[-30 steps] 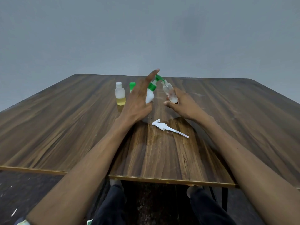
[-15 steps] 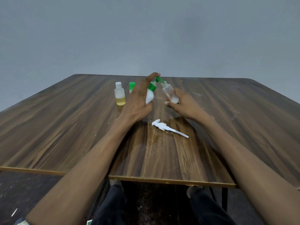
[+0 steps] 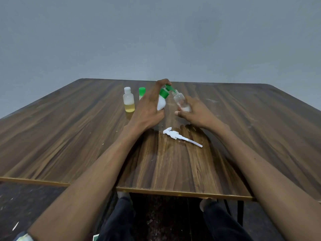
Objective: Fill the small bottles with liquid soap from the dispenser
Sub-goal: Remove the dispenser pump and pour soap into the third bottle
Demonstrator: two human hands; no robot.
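Observation:
My left hand [image 3: 147, 108] grips a white soap dispenser [image 3: 161, 102] with a green pump head, and its forefinger is curled down over the pump top. The green spout sits at the mouth of a small clear bottle [image 3: 180, 100], tilted left toward the spout. My right hand [image 3: 192, 113] holds that bottle by its base, where a little white liquid shows. To the left stands another small open bottle [image 3: 128, 102], upright, with yellow liquid in its lower part. A green-capped bottle [image 3: 142, 92] stands behind my left hand, mostly hidden.
A loose white pump with a long dip tube [image 3: 180, 136] lies on the wooden table [image 3: 69, 136] just in front of my hands. The table's near edge runs across the lower part of the view, with my knees below it.
My left forefinger, straight and raised a second ago, has curled down onto the green pump top. The small bottle in my right hand has stayed at the spout.

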